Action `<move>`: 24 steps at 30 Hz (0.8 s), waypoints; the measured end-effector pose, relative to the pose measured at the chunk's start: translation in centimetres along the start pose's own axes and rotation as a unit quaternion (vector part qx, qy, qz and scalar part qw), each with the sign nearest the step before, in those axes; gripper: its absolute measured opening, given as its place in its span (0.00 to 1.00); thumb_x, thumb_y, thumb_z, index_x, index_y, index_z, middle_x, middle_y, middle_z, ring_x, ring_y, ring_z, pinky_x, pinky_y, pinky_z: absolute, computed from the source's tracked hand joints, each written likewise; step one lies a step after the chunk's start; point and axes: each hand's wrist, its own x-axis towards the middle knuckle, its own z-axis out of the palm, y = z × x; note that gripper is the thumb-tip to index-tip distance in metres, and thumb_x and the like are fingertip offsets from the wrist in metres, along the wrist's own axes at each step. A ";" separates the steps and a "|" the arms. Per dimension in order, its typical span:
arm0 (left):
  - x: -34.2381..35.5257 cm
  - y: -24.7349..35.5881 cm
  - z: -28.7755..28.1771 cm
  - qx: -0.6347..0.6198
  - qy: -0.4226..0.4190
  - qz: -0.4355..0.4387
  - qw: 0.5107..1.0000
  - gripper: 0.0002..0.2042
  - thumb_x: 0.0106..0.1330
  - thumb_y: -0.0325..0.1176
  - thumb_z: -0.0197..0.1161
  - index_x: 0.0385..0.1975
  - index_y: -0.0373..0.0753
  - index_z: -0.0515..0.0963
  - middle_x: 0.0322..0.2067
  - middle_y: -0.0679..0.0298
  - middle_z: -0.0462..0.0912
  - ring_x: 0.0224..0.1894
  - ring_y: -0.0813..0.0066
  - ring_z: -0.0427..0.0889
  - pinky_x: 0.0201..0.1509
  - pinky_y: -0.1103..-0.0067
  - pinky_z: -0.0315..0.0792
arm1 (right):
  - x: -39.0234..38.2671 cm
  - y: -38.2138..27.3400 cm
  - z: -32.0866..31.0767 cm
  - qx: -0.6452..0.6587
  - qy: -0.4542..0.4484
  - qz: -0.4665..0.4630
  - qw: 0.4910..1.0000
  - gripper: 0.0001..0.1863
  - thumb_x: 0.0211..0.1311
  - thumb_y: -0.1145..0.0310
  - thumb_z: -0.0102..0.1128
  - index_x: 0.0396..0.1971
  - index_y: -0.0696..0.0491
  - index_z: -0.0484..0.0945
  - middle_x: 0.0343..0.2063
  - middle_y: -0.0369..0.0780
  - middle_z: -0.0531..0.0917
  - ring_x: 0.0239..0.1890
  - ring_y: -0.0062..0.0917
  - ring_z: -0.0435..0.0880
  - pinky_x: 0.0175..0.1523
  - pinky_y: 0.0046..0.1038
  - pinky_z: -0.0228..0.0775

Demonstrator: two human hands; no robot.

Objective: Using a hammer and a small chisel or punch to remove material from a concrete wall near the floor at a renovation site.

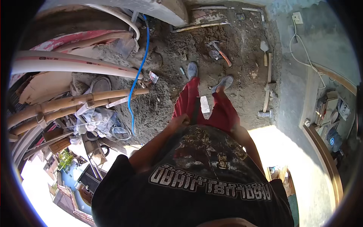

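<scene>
Low at my waist, my left hand [180, 122] is curled closed against my red trousers [224, 106]; what it holds, if anything, is hidden. On the other side, my right hand [237, 129] hangs against the trousers, its fingers mostly out of sight. I stand on rough grey dirt [155, 106] in grey shoes [192, 70]. Beyond my feet lie a claw hammer [223, 56] with an orange handle and, farther right, a trowel [264, 47]. A sledgehammer [264, 114] lies at the lower end of a long wooden handle along the wall.
A blue hose [138, 72] runs down the left, past white pipes [75, 62], bamboo poles [64, 102] and piled plastic debris [94, 119]. A concrete pillar [166, 11] stands at the top. A grey wall [317, 45] with a socket, cord and timber lines the right.
</scene>
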 end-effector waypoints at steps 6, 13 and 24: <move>2.2 1.7 1.7 0.149 0.061 0.002 0.987 0.10 0.62 0.34 0.63 0.40 0.39 0.75 0.31 0.57 0.82 0.37 0.59 0.84 0.41 0.68 0.75 | 1.8 1.9 1.7 0.339 0.034 0.196 0.919 0.15 0.57 0.59 0.62 0.40 0.51 0.79 0.43 0.46 0.82 0.47 0.44 0.80 0.50 0.41 0.73; 11.2 -2.3 -1.4 0.307 0.179 0.127 0.926 0.16 0.58 0.34 0.64 0.46 0.39 0.76 0.45 0.52 0.78 0.53 0.55 0.77 0.58 0.64 0.69 | 8.2 1.3 5.2 0.193 0.194 0.184 0.944 0.29 0.50 0.61 0.70 0.54 0.54 0.74 0.54 0.50 0.73 0.59 0.49 0.68 0.62 0.48 0.62; 42.1 -6.0 -18.5 0.245 0.261 0.064 0.931 0.16 0.61 0.35 0.61 0.46 0.35 0.79 0.50 0.48 0.79 0.54 0.50 0.77 0.60 0.64 0.70 | 18.9 4.0 4.6 0.271 0.095 0.343 0.894 0.45 0.52 0.57 0.66 0.70 0.52 0.56 0.69 0.54 0.52 0.70 0.54 0.55 0.71 0.47 0.54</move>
